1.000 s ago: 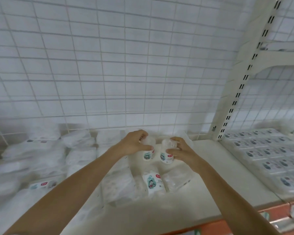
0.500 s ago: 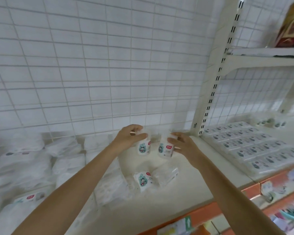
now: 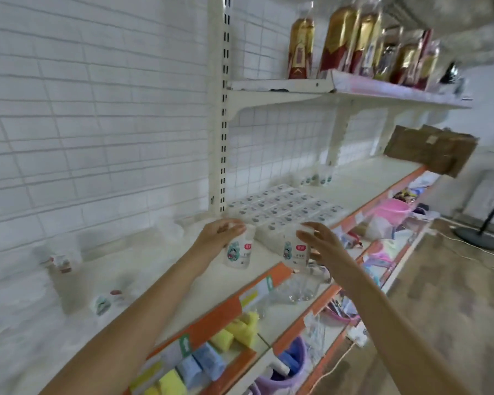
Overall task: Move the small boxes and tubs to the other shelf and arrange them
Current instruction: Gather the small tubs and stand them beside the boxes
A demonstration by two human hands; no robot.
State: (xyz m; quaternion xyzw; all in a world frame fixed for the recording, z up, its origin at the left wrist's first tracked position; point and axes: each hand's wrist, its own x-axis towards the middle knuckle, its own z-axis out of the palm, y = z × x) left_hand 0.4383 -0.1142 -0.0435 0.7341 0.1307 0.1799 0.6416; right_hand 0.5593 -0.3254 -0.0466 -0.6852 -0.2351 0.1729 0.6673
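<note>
Left hand (image 3: 221, 233): grip closed over the top of a small white tub (image 3: 239, 250), fingers curled round its lid. Right hand (image 3: 321, 246): grip closed on a second tub (image 3: 295, 250), held from the side and top. Both tubs are carried upright, above the front edge of the shelf (image 3: 362, 186), near each other but apart. Just behind them, flat boxes (image 3: 285, 208) are laid in rows on the shelf. More tubs (image 3: 317, 178) are seen at the back by the wire grid. Frame blurred; label print not readable.
</note>
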